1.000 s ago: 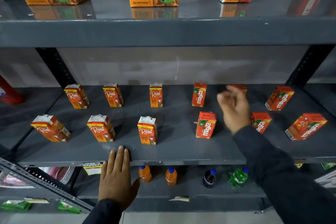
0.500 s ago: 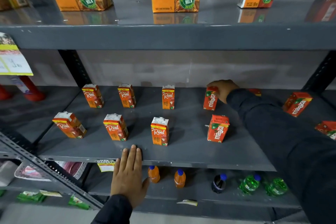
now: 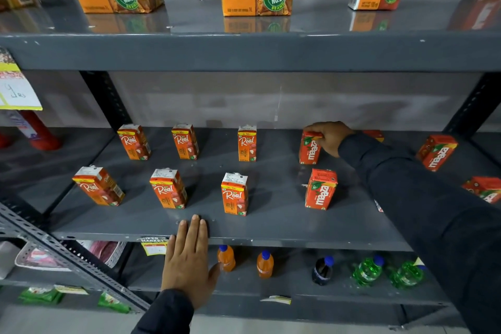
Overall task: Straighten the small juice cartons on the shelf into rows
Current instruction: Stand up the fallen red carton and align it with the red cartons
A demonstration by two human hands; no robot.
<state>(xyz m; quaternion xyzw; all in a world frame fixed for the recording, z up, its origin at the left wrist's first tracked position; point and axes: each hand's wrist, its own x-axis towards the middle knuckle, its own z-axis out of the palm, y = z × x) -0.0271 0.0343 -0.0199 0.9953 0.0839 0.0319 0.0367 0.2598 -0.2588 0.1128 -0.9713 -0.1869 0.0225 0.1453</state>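
The right hand (image 3: 329, 137) has its fingers clamped on the back-row Maaza carton (image 3: 310, 148); the left hand (image 3: 188, 263) lies flat, fingers together, on the shelf (image 3: 271, 230) edge.

The right hand (image 3: 329, 137) grips the top of a back-row juice carton (image 3: 309, 149). The left hand (image 3: 189, 263) lies flat on the shelf (image 3: 271, 228) edge.

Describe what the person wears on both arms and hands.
Both arms are covered by long dark sleeves, the left sleeve and the right sleeve, plain with no visible markings, ending at the wrists. The left hand and right hand are bare: no gloves, rings or watch visible.
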